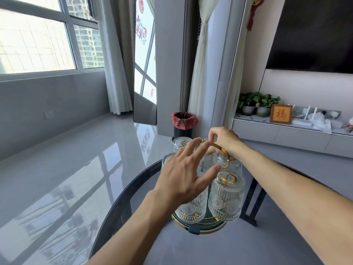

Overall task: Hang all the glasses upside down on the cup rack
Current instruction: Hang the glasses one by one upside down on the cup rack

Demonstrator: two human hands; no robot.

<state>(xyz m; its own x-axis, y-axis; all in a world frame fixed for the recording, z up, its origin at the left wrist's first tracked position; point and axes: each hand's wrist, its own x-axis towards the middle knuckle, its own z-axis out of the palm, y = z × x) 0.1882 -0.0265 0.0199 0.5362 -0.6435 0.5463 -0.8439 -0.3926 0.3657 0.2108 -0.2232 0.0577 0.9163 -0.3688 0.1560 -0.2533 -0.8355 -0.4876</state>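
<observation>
- A cup rack (202, 225) with a gold-rimmed round base is seen standing on the round dark glass worktop (122, 205), near the far edge of it.
- Ribbed clear glasses are hung mouth-down around the rack's centre: a front right glass (226, 197) is carried on a gold loop, and a front left glass (191, 210) is partly hidden behind the left wrist.
- Further glasses are seen at the rack's far side: a back left glass (181, 143), a left glass (167, 159) half covered by the left hand, and a right glass (230, 165) below the gold handle.
- A curved gold handle (222, 150) is seen arching over the top of the rack.
- The right hand (223, 139) is held above the rack, with thumb and forefinger pinched on the top of the handle (the other fingers are curled in).
- The left hand (183, 173) is spread wide open just in front of the rack's upper part, fingers splayed, nothing gripped; whether the fingertips touch the handle cannot be told.
- Beyond the rack, on the floor, a black bin (183, 127) lined with a red bag is seen.
- Right of the rack, well apart, a low cabinet (286, 134) carries potted plants (257, 104) and a framed red character (281, 114).
</observation>
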